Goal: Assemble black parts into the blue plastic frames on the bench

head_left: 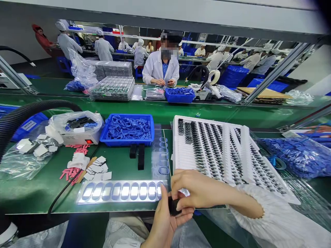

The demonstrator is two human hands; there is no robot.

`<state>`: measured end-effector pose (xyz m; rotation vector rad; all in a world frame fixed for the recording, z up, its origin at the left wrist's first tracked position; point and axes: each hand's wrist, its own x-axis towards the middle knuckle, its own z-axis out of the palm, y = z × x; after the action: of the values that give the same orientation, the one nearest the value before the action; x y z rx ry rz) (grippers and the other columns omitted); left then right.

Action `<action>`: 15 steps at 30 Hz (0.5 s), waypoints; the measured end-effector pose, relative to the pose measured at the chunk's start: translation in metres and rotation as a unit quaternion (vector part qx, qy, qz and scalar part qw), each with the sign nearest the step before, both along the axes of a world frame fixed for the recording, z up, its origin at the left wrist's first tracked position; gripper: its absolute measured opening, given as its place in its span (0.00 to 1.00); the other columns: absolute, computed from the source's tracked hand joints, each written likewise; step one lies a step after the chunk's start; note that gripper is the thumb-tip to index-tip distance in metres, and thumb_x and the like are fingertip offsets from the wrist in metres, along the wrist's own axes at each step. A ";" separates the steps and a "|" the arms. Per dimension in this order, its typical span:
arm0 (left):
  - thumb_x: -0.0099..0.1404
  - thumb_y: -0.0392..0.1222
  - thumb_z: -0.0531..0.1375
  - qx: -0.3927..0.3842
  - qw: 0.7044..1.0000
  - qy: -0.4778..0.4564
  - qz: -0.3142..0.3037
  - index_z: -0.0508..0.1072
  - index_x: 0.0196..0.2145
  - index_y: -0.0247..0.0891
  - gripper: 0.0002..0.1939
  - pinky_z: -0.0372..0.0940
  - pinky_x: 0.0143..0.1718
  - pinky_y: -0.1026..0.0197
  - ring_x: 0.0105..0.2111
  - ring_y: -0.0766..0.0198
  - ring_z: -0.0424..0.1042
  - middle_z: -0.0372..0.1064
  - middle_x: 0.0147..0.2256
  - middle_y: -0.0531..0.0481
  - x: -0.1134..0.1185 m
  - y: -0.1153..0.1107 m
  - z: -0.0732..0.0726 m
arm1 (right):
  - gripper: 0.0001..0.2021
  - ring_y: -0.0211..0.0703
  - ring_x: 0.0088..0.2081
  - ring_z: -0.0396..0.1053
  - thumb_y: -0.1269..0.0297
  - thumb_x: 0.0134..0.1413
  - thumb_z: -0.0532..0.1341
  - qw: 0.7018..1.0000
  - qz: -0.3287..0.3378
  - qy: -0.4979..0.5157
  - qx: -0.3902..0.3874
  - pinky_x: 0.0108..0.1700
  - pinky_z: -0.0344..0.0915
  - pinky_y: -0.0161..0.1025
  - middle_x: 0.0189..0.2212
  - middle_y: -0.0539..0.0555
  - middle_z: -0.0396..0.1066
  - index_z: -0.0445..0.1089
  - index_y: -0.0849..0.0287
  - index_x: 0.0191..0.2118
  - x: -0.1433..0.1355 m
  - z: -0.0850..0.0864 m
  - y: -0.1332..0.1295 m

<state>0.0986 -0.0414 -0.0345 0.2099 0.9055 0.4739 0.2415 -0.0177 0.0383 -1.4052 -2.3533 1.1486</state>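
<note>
My left hand [161, 220] is at the table's front edge, palm up, its thumb and fingers around a small black block-like part [173, 206]. Coming from the right, my right hand [190, 189] pinches the same part, its fingertips partly hiding it. Just left of my hands lies a clear strip of oval film pieces [116, 191] that reflects the light. A second film strip [160, 151] runs away from me behind it. To the right, a white tray [184, 156] holds rows of black parts, with loose white strips [227, 162] lying across them.
A blue bin [103, 137] holds blue plastic pieces. Two black blocks [141, 156] stand before it. White pads [98, 168], pink strips [69, 174] and a black cable [58, 198] lie left. A black hose [33, 112] arches overhead. Across the bench, a co-worker [161, 69] sits working.
</note>
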 end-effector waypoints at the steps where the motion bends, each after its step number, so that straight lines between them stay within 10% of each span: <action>1: 0.61 0.63 0.49 0.006 1.000 0.000 -0.005 0.71 0.32 0.30 0.29 0.69 0.27 0.65 0.23 0.65 0.73 0.72 0.21 0.45 0.000 -0.001 0.000 | 0.07 0.39 0.34 0.64 0.63 0.43 0.69 1.000 0.003 -0.017 -0.003 0.35 0.58 0.33 0.26 0.48 0.69 0.73 0.58 0.28 -0.005 -0.004 0.000; 9: 0.49 0.69 0.57 0.047 0.998 -0.048 0.005 0.72 0.28 0.32 0.32 0.65 0.17 0.66 0.13 0.74 0.54 0.61 0.14 0.55 -0.007 0.007 -0.013 | 0.13 0.39 0.34 0.67 0.55 0.44 0.67 0.987 -0.110 -0.067 0.100 0.33 0.60 0.33 0.32 0.48 0.71 0.71 0.56 0.35 0.002 -0.012 0.015; 15: 0.58 0.64 0.53 -0.040 0.997 -0.048 0.039 0.70 0.30 0.34 0.27 0.64 0.16 0.69 0.14 0.74 0.53 0.57 0.16 0.58 -0.010 0.007 -0.013 | 0.06 0.50 0.45 0.65 0.65 0.55 0.60 0.868 -0.309 -0.316 0.225 0.35 0.61 0.38 0.39 0.55 0.71 0.72 0.58 0.37 0.084 -0.031 0.092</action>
<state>0.0889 -0.0340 -0.0475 0.0788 0.8390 0.5140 0.3251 0.0738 0.0078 -2.3023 -1.9906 -0.0551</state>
